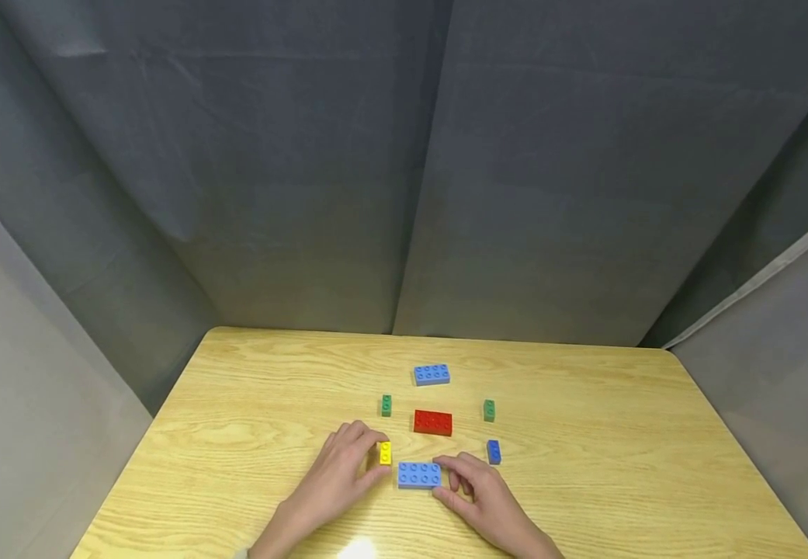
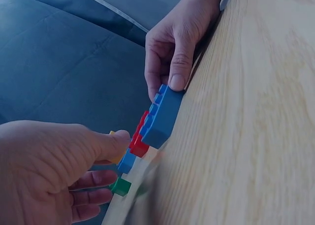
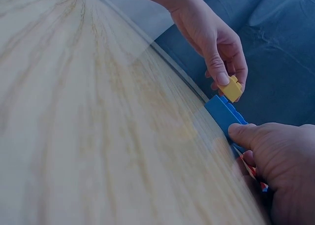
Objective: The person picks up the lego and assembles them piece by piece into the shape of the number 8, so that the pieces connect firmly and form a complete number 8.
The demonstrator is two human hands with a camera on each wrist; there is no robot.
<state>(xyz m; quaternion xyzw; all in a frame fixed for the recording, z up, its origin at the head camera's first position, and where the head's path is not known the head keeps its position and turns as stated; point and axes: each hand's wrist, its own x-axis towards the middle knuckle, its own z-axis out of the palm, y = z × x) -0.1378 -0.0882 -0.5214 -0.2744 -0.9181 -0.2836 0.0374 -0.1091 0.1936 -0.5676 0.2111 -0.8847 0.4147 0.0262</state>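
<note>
Yellow brick (image 1: 386, 453) located at the left end of the larger light blue brick (image 1: 419, 475), slightly toward the far side; the light blue brick is seen on the counter (image 1: 620, 466), nearer the person than the red brick (image 1: 433, 423). The yellow brick is pinched end to end by thumb and forefinger of the left hand (image 1: 343, 473), the gap being set by the brick's length. The light blue brick is gripped at its right end by the right hand (image 1: 480, 497), thumb on the near side, forefinger on the far side. Both pieces are judged to be light, rigid plastic, hard to damage; smooth walls may slip if pinched off-centre. Flat opposite walls are judged the best hold, low down, with studs left uncovered. Whether the yellow brick's underside touches the counter cannot be told.
</note>
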